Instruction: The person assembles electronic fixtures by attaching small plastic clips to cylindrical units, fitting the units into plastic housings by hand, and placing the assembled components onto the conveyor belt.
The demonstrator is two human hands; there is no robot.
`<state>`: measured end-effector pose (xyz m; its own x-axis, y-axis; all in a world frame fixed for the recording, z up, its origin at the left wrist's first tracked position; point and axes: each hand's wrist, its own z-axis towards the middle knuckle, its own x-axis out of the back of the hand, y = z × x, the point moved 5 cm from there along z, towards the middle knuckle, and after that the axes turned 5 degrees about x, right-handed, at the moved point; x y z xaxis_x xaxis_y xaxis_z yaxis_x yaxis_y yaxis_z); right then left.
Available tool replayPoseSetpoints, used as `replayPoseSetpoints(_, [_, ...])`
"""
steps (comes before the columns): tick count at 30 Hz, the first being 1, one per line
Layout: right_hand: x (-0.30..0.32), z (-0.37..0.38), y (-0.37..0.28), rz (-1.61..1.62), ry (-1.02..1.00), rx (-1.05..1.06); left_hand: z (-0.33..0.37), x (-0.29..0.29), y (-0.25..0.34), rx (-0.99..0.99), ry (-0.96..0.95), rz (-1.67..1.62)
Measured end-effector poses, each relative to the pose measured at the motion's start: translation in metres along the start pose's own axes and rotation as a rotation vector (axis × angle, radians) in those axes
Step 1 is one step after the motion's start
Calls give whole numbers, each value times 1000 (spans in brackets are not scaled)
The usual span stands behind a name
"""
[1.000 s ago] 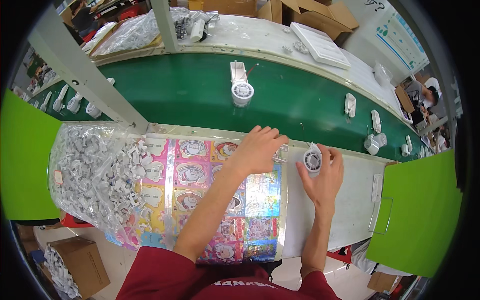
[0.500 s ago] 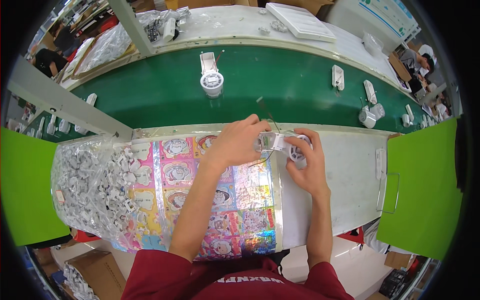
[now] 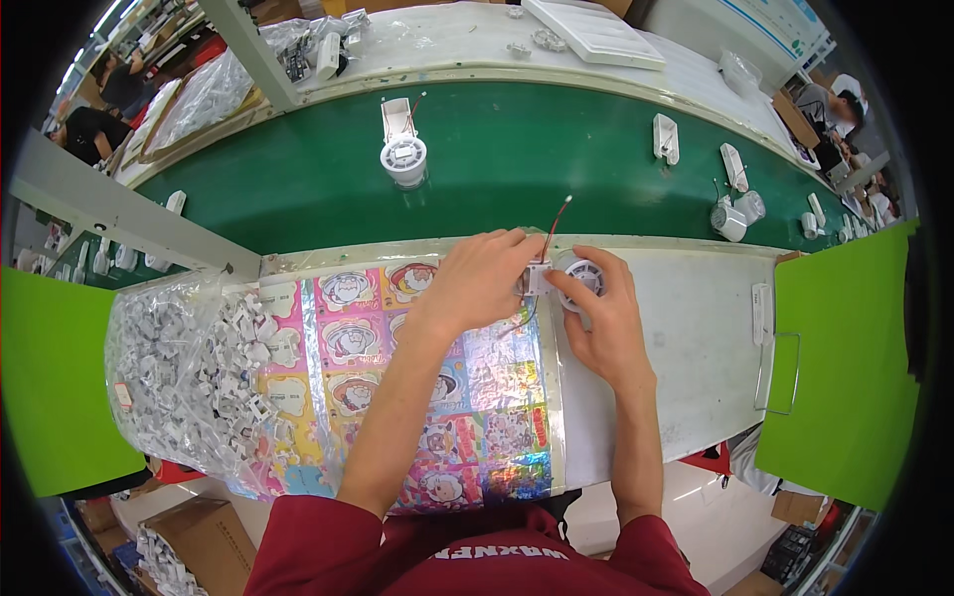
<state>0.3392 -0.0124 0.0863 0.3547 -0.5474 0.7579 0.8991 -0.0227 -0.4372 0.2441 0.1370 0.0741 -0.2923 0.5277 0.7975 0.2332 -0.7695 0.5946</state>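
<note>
Over the near edge of the green belt, both hands are closed on one white plastic assembly with a round slotted head (image 3: pixel 583 278). My left hand (image 3: pixel 484 278) grips its narrow end, and the fingers cover most of that part. My right hand (image 3: pixel 608 313) curls around the round head, its fingertip against a small white square piece (image 3: pixel 538 279) between the hands. A thin red and dark wire (image 3: pixel 556 226) with a white plug sticks up beside my left fingers. Another wire hangs below the piece.
A clear bag of small white plastic parts (image 3: pixel 184 368) spills open at left, on colourful printed sheets (image 3: pixel 348 343). Similar white assembly (image 3: pixel 403 154) and white housings (image 3: pixel 666 139) sit on the green belt (image 3: pixel 527 149). Green panels (image 3: pixel 845 368) flank the white worktop (image 3: pixel 686 358).
My right hand has shifted slightly left, bringing the round head closer to my left hand. The wire with the plug now stands more upright. The assembly on the belt has moved slightly left.
</note>
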Motion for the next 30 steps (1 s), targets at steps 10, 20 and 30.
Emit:
replayPoseSetpoints(10, [-8, 1, -16, -171, 17, 109, -2, 6, -14, 10, -29, -316])
replayPoseSetpoints(20, [-19, -3, -14, -218, 47, 84, 1, 5, -16, 85, -38, -337])
replayPoseSetpoints(30, [-24, -3, -12, -232, 76, 121, 0, 2, -21, 64, 8, -281])
